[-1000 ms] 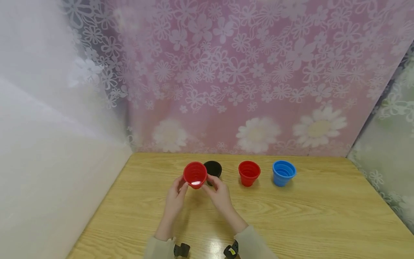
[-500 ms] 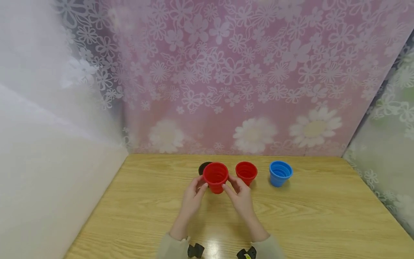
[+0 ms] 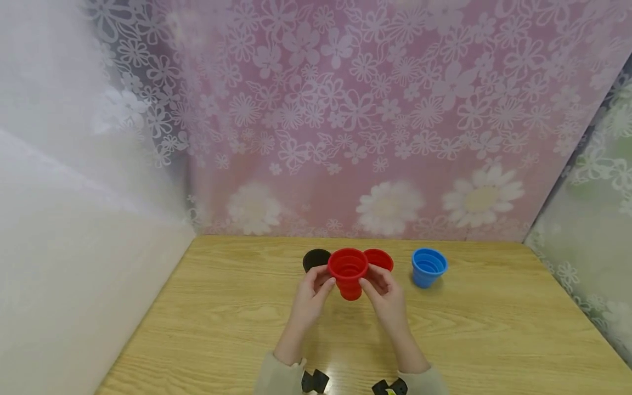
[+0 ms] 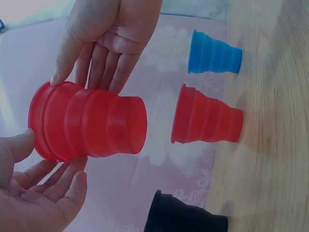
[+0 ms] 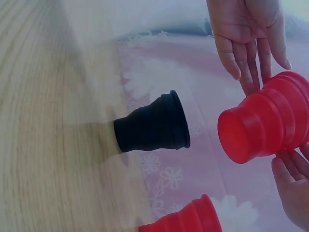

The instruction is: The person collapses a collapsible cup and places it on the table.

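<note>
Work looks part-done: the person's left grip and right grip pinch a ribbed, tapered red cup, apparently silicone, near its rim, lifted off the wood-grained bench and not yet set down. A ribbed black cup, second ribbed red cup and ribbed blue cup already stand upright in a row, untouched.

Red cup, pink flowered backdrop
</note>
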`<state>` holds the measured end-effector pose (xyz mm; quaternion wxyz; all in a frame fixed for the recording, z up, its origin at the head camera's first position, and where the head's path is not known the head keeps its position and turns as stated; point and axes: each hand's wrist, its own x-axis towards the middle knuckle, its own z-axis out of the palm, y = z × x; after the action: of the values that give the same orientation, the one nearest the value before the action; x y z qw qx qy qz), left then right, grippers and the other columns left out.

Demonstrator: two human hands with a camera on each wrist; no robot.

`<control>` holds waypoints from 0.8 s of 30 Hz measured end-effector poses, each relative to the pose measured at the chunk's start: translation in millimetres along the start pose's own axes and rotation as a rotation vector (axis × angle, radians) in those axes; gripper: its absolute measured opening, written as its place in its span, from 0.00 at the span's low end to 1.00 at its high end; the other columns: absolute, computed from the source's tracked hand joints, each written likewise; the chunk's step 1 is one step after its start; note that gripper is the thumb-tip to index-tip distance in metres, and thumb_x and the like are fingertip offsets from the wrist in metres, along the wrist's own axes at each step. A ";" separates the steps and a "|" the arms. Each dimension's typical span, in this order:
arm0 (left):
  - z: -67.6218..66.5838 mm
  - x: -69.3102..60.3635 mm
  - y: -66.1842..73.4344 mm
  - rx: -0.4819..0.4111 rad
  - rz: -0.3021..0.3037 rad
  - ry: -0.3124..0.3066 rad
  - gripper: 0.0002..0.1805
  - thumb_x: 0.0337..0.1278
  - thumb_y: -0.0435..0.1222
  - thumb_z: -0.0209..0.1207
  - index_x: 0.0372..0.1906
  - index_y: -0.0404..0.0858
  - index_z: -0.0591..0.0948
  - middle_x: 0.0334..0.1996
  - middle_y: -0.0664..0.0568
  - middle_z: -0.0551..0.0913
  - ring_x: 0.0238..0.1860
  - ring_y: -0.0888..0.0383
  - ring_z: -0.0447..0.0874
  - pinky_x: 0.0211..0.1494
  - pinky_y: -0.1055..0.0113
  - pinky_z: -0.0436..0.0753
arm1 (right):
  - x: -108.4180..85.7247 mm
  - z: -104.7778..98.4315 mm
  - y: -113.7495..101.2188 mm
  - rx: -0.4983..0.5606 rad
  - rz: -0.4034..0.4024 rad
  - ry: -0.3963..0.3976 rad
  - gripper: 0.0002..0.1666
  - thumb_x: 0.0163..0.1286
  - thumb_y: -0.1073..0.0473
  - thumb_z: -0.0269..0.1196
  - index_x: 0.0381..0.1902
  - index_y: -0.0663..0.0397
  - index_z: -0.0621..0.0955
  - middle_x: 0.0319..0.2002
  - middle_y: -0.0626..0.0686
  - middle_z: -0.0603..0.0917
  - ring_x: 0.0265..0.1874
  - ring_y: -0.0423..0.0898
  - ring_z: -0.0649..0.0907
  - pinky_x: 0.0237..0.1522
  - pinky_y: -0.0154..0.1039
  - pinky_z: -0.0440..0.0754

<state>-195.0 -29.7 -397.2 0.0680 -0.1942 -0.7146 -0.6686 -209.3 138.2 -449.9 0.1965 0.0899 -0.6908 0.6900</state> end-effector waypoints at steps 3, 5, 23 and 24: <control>-0.8 -0.7 3.2 0.000 -0.012 0.003 0.16 0.56 0.24 0.51 0.49 0.20 0.68 0.44 0.32 0.74 0.44 0.41 0.75 0.47 0.66 0.76 | 1.0 -1.2 -4.6 -0.008 0.020 -0.008 0.22 0.58 0.62 0.62 0.50 0.63 0.73 0.48 0.60 0.76 0.46 0.48 0.77 0.43 0.32 0.75; -1.5 -1.7 5.0 0.005 -0.023 0.004 0.16 0.56 0.25 0.52 0.49 0.21 0.68 0.44 0.33 0.74 0.44 0.42 0.75 0.47 0.67 0.76 | 1.1 -2.3 -8.1 -0.012 0.032 -0.016 0.22 0.59 0.62 0.61 0.51 0.62 0.73 0.48 0.60 0.76 0.46 0.46 0.77 0.43 0.32 0.75; -3.8 -4.9 7.7 0.035 -0.013 0.008 0.18 0.54 0.26 0.54 0.50 0.24 0.68 0.39 0.39 0.75 0.39 0.46 0.76 0.42 0.72 0.76 | -5.2 -8.3 -38.7 -0.117 -0.026 -0.066 0.24 0.58 0.65 0.61 0.53 0.60 0.72 0.46 0.59 0.77 0.40 0.44 0.77 0.39 0.31 0.77; -4.0 -4.9 8.4 0.039 -0.006 0.007 0.18 0.54 0.26 0.54 0.50 0.24 0.69 0.39 0.39 0.76 0.38 0.46 0.76 0.42 0.72 0.76 | -5.4 -8.2 -39.2 -0.118 -0.037 -0.072 0.23 0.58 0.65 0.61 0.53 0.60 0.72 0.45 0.59 0.77 0.39 0.44 0.78 0.38 0.31 0.78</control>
<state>-188.1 -34.3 -390.8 0.0722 -0.1881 -0.7277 -0.6557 -187.7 144.3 -416.3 0.1893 0.1155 -0.7350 0.6408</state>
